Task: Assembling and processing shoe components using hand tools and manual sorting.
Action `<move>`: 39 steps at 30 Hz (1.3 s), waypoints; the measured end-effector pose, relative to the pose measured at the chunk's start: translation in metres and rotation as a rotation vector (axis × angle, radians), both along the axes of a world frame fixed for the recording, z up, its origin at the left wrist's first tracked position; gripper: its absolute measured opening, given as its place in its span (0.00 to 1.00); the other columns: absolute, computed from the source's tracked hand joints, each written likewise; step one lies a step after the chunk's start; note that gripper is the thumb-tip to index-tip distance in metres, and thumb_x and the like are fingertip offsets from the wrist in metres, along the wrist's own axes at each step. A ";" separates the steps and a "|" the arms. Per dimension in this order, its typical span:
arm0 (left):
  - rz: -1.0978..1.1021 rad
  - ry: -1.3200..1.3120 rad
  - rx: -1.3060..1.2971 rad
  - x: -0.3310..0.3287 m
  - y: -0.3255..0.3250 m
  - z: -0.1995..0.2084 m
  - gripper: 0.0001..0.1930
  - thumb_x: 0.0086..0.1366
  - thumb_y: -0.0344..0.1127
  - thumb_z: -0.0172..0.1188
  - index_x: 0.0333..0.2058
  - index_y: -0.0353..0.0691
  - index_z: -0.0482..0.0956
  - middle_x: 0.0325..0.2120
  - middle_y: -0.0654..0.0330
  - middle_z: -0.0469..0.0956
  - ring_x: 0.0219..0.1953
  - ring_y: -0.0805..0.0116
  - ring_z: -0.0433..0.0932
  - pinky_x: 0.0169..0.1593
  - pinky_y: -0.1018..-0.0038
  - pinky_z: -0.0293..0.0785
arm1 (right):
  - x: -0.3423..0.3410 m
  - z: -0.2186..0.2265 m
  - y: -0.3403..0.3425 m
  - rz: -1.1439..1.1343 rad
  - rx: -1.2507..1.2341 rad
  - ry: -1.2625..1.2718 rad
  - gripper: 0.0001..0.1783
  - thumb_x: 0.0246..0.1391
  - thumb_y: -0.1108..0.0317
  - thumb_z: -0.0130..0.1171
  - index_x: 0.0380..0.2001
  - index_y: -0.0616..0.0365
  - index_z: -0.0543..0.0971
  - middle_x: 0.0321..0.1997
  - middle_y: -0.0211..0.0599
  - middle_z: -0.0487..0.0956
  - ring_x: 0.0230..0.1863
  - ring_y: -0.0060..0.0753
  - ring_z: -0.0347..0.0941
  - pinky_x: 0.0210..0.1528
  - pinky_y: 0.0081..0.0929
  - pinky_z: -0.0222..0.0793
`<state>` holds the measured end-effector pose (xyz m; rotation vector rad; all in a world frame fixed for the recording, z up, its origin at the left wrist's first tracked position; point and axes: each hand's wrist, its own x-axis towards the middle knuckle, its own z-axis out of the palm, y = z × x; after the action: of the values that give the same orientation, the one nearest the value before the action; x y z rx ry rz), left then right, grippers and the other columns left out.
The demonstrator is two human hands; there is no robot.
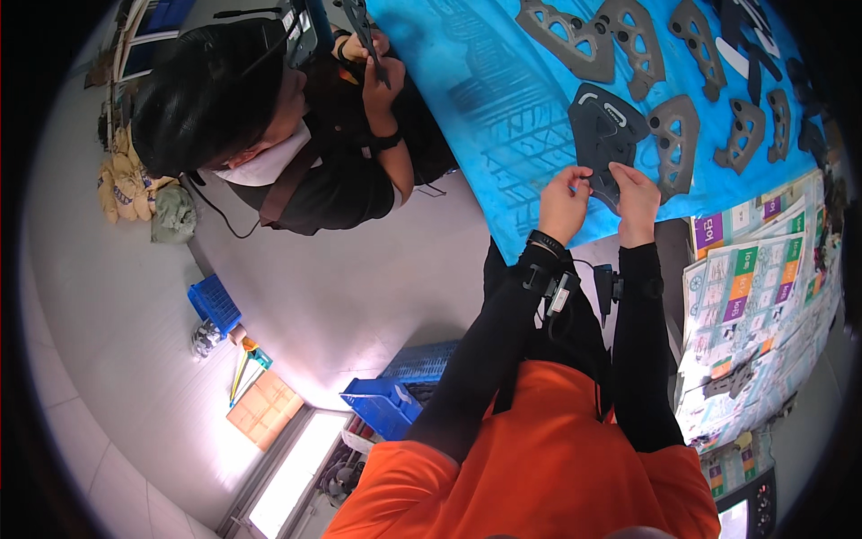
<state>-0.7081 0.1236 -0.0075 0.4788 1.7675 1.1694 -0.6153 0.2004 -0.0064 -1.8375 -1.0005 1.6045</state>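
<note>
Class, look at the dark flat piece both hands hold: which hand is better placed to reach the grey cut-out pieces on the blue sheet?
Probably the right hand: the nearest grey cut-out piece lies just beside it on the blue sheet, while the left hand sits farther away, across the dark flat piece.

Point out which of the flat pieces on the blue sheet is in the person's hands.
The dark grey wedge-shaped piece: both hands grip its lower end; the lighter grey perforated pieces lie untouched.

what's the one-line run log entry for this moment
left hand: holds dark flat part | right hand: holds same part | under it: blue sheet | nearby: grey parts
</note>
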 end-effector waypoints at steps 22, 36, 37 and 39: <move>-0.008 -0.374 -0.069 -0.012 -0.016 0.020 0.11 0.61 0.36 0.55 0.39 0.38 0.76 0.27 0.66 0.75 0.19 0.85 0.63 0.23 0.86 0.56 | 0.032 0.040 -0.035 -0.004 -0.263 0.233 0.12 0.42 0.66 0.63 0.30 0.62 0.79 0.23 0.25 0.71 0.22 0.14 0.61 0.21 0.14 0.52; 0.040 -0.504 0.083 -0.019 -0.010 0.025 0.06 0.59 0.33 0.57 0.34 0.38 0.75 0.25 0.65 0.76 0.18 0.83 0.61 0.21 0.85 0.54 | 0.039 0.045 -0.028 0.010 -0.360 0.576 0.12 0.49 0.68 0.57 0.37 0.63 0.76 0.28 0.27 0.74 0.14 0.07 0.52 0.14 0.10 0.42; 0.040 -0.500 0.074 -0.018 -0.010 0.024 0.06 0.59 0.33 0.57 0.34 0.38 0.75 0.25 0.64 0.76 0.18 0.83 0.61 0.21 0.85 0.54 | 0.039 0.046 -0.029 0.011 -0.358 0.577 0.12 0.49 0.68 0.57 0.37 0.63 0.76 0.28 0.27 0.74 0.14 0.07 0.52 0.14 0.10 0.42; 0.039 -0.495 0.067 -0.015 -0.011 0.021 0.07 0.59 0.33 0.57 0.34 0.38 0.74 0.25 0.63 0.76 0.18 0.83 0.61 0.21 0.85 0.55 | 0.036 0.047 -0.031 0.089 -0.306 0.476 0.13 0.48 0.68 0.59 0.36 0.64 0.76 0.28 0.27 0.74 0.15 0.07 0.53 0.13 0.10 0.42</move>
<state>-0.7228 0.1123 0.0136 0.1706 1.3184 1.2508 -0.5793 0.1694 0.0402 -1.4843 -0.6564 2.2110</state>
